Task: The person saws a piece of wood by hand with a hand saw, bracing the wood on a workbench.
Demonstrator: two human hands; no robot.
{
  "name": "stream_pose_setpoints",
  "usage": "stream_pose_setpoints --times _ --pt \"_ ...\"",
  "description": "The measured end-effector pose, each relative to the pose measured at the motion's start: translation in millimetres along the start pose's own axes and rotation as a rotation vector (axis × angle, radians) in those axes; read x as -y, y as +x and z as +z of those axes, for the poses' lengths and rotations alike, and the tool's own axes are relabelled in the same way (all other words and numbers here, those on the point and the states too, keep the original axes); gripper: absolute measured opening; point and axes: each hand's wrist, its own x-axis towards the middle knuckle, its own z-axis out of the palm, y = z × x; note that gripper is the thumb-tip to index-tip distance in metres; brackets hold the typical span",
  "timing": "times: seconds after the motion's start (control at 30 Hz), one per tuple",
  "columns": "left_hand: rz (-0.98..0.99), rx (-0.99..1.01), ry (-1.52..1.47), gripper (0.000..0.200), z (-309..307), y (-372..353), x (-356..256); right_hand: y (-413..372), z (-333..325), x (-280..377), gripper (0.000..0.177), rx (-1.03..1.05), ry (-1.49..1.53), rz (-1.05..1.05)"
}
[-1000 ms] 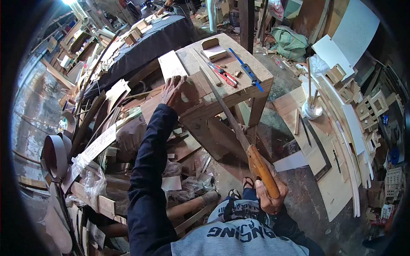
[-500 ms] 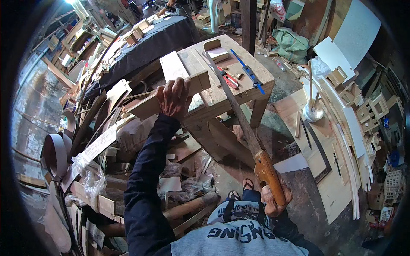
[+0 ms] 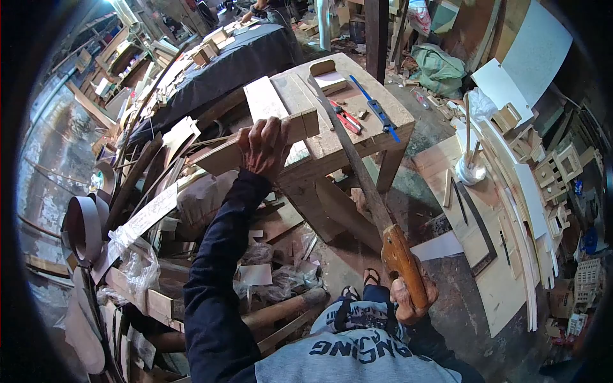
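Note:
My left hand (image 3: 263,147) is wrapped over a narrow wooden board (image 3: 299,127) at the near left edge of the wooden workbench (image 3: 377,89). A dark line crosses the board near its right end. My right hand (image 3: 412,295) grips the wooden handle of a handsaw (image 3: 364,172). The long blade slants up and away to the left, its far part over the benchtop, to the right of the board and apart from it. Behind the board lies a pale plank (image 3: 263,96). On the bench sit red-handled pliers (image 3: 347,120) and a blue bar tool with a dark slider (image 3: 377,110).
Offcuts and plastic wrap (image 3: 137,262) crowd the floor at left. At right, a plywood sheet (image 3: 491,281) carries strips and a white pot (image 3: 470,170). A dark-covered table (image 3: 236,70) stands behind, with another person's hand (image 3: 248,16) at its far end.
The view has shifted slightly, so the bench sits a little further right and lower. Both hands keep their holds, on the board and the handsaw.

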Motion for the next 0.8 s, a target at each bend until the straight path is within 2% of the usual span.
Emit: stream_pose_setpoints --times 0.1,0.2,0.27,0.3,0.37,0.43,0.47,0.53,0.57,0.67,0.73,0.8 --pt "-0.032 0.052 -0.015 0.080 -4.4 2.2 -2.1 6.2 3.1 -1.6 0.053 -0.073 -0.029 -0.188" --pt "-0.114 0.184 -0.126 0.088 -11.8 14.0 -2.5 -3.3 -0.4 -22.3 0.039 -0.093 -0.205 -0.548" --pt "-0.192 0.235 -0.206 0.086 -14.2 21.5 -3.1 -6.2 1.4 -33.9 0.033 -0.075 -0.240 -0.690" --pt "-0.230 0.261 -0.248 0.085 -13.2 24.4 -2.6 -4.0 3.9 -35.4 0.032 -0.062 -0.201 -0.690" --pt "-0.274 0.398 -0.335 0.087 3.5 17.7 5.1 -4.1 6.5 -32.6 0.031 -0.014 -0.076 -0.496" --pt "-0.330 0.559 -0.386 0.086 9.7 17.6 9.1 -4.5 6.5 -17.4 0.035 0.054 0.043 -0.180" --pt "-0.321 0.551 -0.438 0.084 16.1 14.2 10.8 -2.3 6.3 -7.8 0.038 0.080 0.076 -0.058" --pt "-0.301 0.529 -0.543 0.083 41.1 -0.4 17.2 16.8 6.6 18.2 0.047 0.114 0.055 0.017" --pt "-0.245 0.561 -0.556 0.076 53.6 -6.0 24.1 23.6 7.5 27.6 0.051 0.127 0.050 0.046" --pt "-0.356 0.708 -0.608 0.067 28.2 14.2 9.7 34.7 11.5 42.4 0.050 0.132 0.052 0.027" --pt "-0.304 0.739 -0.555 0.064 30.9 9.1 12.2 43.2 13.9 51.0 0.049 0.125 0.032 -0.060" --pt "-0.311 0.734 -0.522 0.061 33.3 2.3 11.2 45.1 11.4 54.2 0.048 0.186 0.049 0.032"
